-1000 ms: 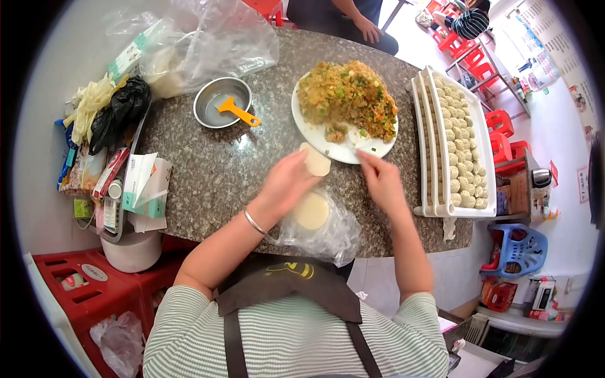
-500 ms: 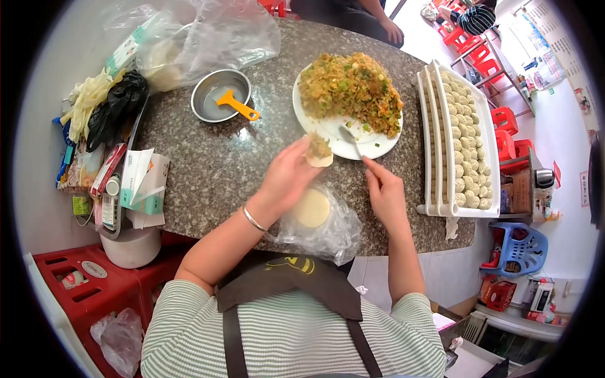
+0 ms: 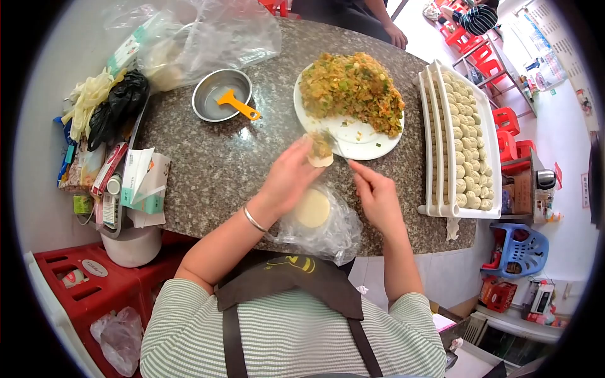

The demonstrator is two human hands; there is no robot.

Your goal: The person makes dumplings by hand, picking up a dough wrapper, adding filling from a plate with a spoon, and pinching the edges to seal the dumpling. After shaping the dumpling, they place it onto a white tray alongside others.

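A round dough wrapper (image 3: 321, 161) with filling on it rests in my left hand (image 3: 289, 173), whose fingers cup it from below. My right hand (image 3: 377, 195) is closed around the handle of a metal spoon (image 3: 339, 148); the spoon's tip is at the filling in the wrapper. Just beyond is a white plate (image 3: 363, 150) with a large heap of chopped filling (image 3: 353, 91). Below my hands, more pale round wrappers (image 3: 312, 209) lie on a clear plastic bag (image 3: 343, 234) at the table's near edge.
Stacked white trays (image 3: 451, 198) of pleated buns (image 3: 467, 151) stand at the right. A metal bowl (image 3: 203, 101) with an orange-handled tool (image 3: 239, 105) sits left of the plate. Plastic bags (image 3: 208, 38) and boxes (image 3: 142, 183) crowd the left side. Another person's hand (image 3: 396, 36) shows across the table.
My right hand has brought the spoon left, from the plate to the filling in the wrapper. My left hand has barely moved. The other person's hand across the table has shifted slightly.
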